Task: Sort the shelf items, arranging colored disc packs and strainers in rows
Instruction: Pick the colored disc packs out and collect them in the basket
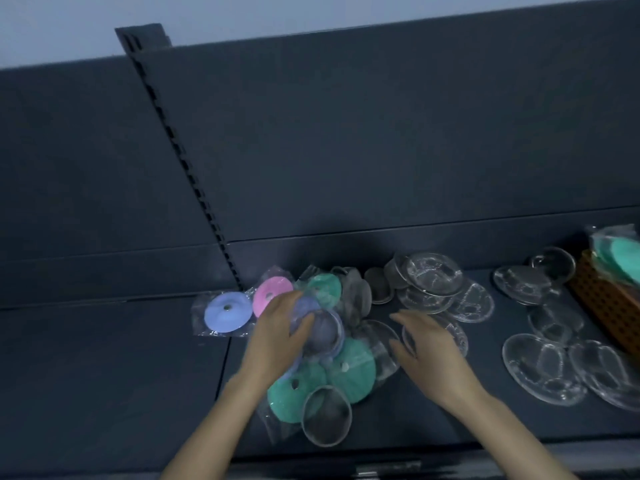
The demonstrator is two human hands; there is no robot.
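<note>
A heap of bagged colored discs lies on the dark shelf (104, 358). A blue disc pack (227, 311) sits at the left, a pink one (270, 294) behind my left hand, green ones (353, 368) in front. My left hand (277, 336) rests on the heap, thumb and fingers curled around a purple-rimmed strainer (323, 332). A round mesh strainer (325, 415) lies nearest the front edge. My right hand (427, 344) hovers with fingers spread over a clear dish (455, 336), holding nothing.
Several clear glass dishes (540, 367) spread across the right of the shelf, more stacked at the back (433, 275). An orange perforated basket (609, 303) with green packs stands at the far right. The slotted upright (194, 181) rises at the back panel.
</note>
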